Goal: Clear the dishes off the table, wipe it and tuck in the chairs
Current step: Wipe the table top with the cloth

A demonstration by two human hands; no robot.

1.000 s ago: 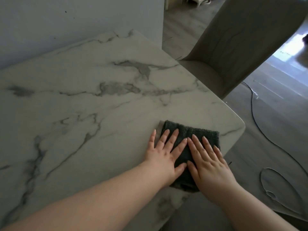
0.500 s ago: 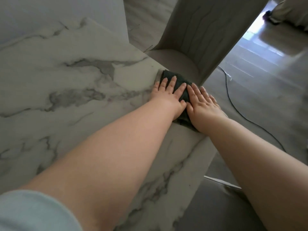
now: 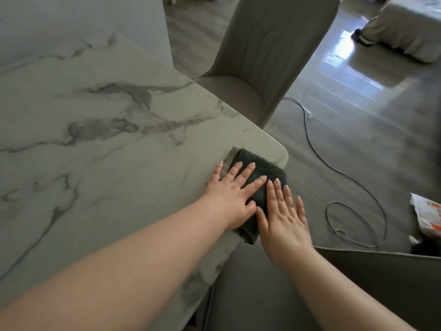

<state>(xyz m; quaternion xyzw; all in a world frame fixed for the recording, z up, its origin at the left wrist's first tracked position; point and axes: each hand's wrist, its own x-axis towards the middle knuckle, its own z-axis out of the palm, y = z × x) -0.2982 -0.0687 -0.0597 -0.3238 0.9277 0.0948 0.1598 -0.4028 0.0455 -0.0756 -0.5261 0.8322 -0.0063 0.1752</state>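
- Together, a person's left hand (image 3: 232,199) and right hand (image 3: 284,220) press flat on a dark green cloth (image 3: 265,168) at the rounded corner of a marble-patterned table (image 3: 119,144).
- The left hand lies palm down with its fingers straight and slightly spread, the little finger reaching past the cloth's left edge.
- The right hand is also flat, fingers straight and close together. Its outer fingers lie beyond the table's edge.
- The folded cloth sits under both hands, its near end drooping over the table edge below the left thumb.
- Beyond the fingertips stands a beige chair (image 3: 269,56); a second chair (image 3: 370,283) shows under the right wrist.
- Right of the right hand, a thin cable (image 3: 346,176) loops across the floor.
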